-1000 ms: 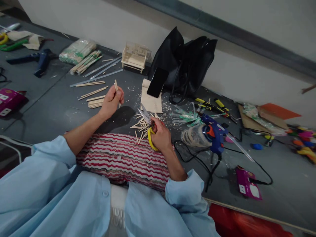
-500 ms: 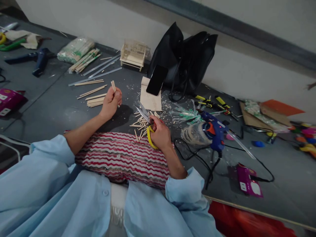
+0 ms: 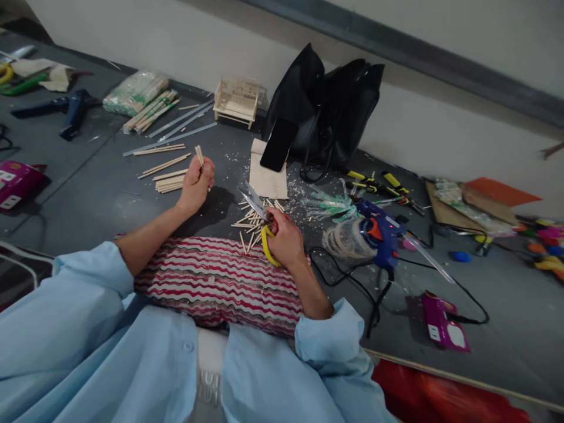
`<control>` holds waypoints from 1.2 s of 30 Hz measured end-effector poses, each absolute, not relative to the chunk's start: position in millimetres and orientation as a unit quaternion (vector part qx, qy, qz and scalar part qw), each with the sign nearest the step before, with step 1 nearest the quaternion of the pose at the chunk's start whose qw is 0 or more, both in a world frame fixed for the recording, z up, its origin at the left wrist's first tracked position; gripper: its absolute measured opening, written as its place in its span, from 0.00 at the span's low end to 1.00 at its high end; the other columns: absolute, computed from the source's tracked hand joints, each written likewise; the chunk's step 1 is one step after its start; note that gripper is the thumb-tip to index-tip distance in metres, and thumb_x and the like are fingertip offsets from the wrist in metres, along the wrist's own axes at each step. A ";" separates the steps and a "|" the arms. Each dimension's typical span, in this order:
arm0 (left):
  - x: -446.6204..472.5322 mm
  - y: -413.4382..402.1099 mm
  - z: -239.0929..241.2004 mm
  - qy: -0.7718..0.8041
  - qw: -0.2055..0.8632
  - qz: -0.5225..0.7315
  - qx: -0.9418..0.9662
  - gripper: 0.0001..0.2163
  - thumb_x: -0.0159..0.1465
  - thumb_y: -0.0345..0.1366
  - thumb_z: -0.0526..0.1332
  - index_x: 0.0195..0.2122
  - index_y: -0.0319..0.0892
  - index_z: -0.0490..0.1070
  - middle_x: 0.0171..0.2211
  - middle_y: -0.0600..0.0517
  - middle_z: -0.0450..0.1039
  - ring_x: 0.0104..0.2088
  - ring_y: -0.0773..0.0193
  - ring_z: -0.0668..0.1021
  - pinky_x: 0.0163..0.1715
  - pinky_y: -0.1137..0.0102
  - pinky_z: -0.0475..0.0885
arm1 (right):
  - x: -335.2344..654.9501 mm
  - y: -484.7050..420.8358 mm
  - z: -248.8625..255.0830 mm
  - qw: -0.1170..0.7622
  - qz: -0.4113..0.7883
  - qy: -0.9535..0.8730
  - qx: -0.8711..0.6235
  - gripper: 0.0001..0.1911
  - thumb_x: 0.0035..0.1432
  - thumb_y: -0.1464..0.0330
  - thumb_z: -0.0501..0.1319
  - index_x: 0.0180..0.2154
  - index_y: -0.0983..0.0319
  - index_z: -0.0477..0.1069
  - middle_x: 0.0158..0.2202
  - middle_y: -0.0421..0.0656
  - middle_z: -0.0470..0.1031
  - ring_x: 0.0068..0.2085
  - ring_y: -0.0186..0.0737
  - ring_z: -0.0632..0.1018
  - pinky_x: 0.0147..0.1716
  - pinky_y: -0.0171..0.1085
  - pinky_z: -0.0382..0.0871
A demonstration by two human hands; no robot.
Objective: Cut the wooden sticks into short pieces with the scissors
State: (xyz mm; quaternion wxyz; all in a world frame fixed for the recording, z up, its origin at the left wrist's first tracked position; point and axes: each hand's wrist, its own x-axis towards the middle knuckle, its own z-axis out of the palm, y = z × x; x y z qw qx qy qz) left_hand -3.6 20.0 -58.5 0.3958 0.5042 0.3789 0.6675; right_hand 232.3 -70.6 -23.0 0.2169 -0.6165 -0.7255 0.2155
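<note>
My left hand (image 3: 197,185) is closed around a few thin wooden sticks (image 3: 200,155) that poke up above the fingers. My right hand (image 3: 285,238) grips yellow-handled scissors (image 3: 258,217), whose blades are slightly apart and point up-left over a small heap of cut stick pieces (image 3: 249,225) on the dark floor. Both forearms rest over a red-and-white striped cloth (image 3: 220,282). The hands are apart, with bare floor between them.
Longer sticks (image 3: 165,170) lie left of my left hand. A phone (image 3: 278,145) leans on a black bag (image 3: 326,114), above a paper sheet (image 3: 267,176). A blue glue gun (image 3: 379,235) with its cable, a tape roll (image 3: 346,242), pliers (image 3: 379,187) and a small stick model (image 3: 237,100) lie around.
My left hand with the sticks has drifted slightly left and turned a little. The right hand with the scissors has barely moved.
</note>
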 end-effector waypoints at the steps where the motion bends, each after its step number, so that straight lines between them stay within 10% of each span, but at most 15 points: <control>1: -4.0 20.2 -59.4 0.378 0.394 0.667 0.508 0.18 0.60 0.55 0.62 0.32 0.45 0.64 0.21 0.60 0.55 0.19 0.74 0.61 0.19 0.76 0.59 | 232.3 -70.4 -22.7 0.215 0.216 -0.725 -0.617 0.29 0.46 0.74 0.58 0.53 0.56 0.71 0.30 0.38 0.74 0.28 0.36 0.70 0.28 0.33 0.60; 36: -9.7 10.7 -8.6 0.337 0.567 0.648 0.380 0.17 0.71 0.45 0.51 0.25 0.44 0.60 0.19 0.59 0.40 0.16 0.72 0.52 0.16 0.77 0.58 | 232.4 -70.8 -22.5 0.220 0.216 -0.719 -0.623 0.29 0.47 0.73 0.57 0.53 0.56 0.70 0.30 0.38 0.75 0.28 0.37 0.71 0.29 0.33 0.62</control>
